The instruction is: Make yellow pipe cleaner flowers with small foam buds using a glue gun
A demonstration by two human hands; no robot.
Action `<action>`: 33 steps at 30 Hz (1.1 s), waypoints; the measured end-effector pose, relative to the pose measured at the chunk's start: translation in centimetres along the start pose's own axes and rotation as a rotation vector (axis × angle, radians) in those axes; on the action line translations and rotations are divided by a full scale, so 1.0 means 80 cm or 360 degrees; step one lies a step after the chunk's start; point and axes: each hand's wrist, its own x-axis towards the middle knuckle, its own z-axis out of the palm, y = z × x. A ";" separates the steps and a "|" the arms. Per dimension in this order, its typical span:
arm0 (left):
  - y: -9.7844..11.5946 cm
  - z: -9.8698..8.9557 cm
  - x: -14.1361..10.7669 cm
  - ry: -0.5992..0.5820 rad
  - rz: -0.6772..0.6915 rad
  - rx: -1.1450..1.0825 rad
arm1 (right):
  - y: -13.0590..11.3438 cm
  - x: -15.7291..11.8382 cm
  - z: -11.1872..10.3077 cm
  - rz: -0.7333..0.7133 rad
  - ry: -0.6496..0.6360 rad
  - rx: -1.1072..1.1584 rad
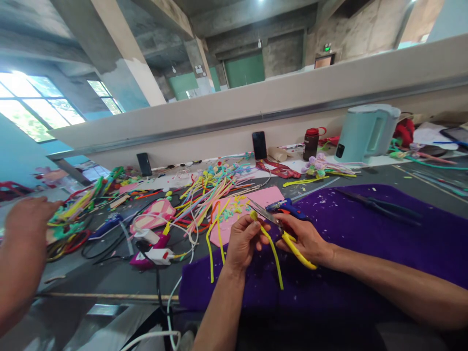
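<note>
**Hand station: yellow stem held, scissors at its upper end**

The left hand [248,239] has its fingers closed on a yellow fuzzy craft stem [275,256], pinched near its top; the free length hangs over a dark purple cloth [365,243]. The right hand [305,239] has its fingers gripping metal scissors with yellow handles [292,247]. The blades lie close to the stem's upper end; contact cannot be determined. Beyond the hands, a pink flat sheet [272,195] carries small yellow and turquoise scraps. A blue-and-red tool [298,209] lies just behind the right hand. Dark-handled pliers [387,204] rest on the cloth, right of the scissors. At far left, a co-worker's arm [22,253] extends over the dark grey table [109,270].
</note>
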 end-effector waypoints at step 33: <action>-0.001 0.001 -0.001 0.0040 0.0021 0.0013 | -0.001 0.000 0.000 -0.0023 -0.0019 -0.0068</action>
